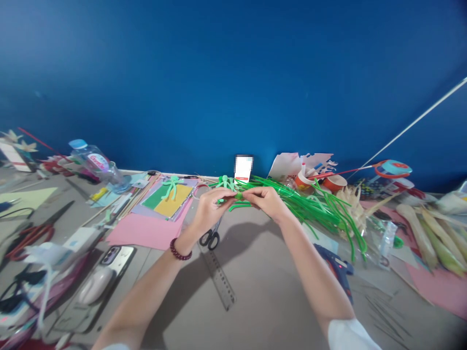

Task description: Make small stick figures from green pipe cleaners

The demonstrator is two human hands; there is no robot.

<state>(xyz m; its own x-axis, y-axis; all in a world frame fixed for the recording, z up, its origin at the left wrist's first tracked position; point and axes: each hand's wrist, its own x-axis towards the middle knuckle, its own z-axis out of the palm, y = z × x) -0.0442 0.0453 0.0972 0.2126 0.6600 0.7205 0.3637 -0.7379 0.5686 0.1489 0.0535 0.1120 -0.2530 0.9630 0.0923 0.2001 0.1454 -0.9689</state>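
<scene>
Both hands meet over the middle of the table, fingertips pinched round a small green piece [239, 196]. My left hand [215, 205], with a dark beaded bracelet on its wrist, grips it from the left. From the right, my right hand [265, 200] pinches its other side. Just behind the hands lie a light green figure [225, 183] and a large bundle of green stems [302, 197] that spreads to the right. Black-handled scissors [210, 239] lie below my left hand, their blades partly hidden, beside a metal ruler [220, 279].
A lit phone [243, 168] leans on the blue wall. At left are pink paper [148, 231], a plastic bottle [93, 158], red-handled scissors [31, 238] and a phone [118, 260]. A blue glue gun [336, 270], paper cups [334, 183] and corn husks [443, 238] sit at right.
</scene>
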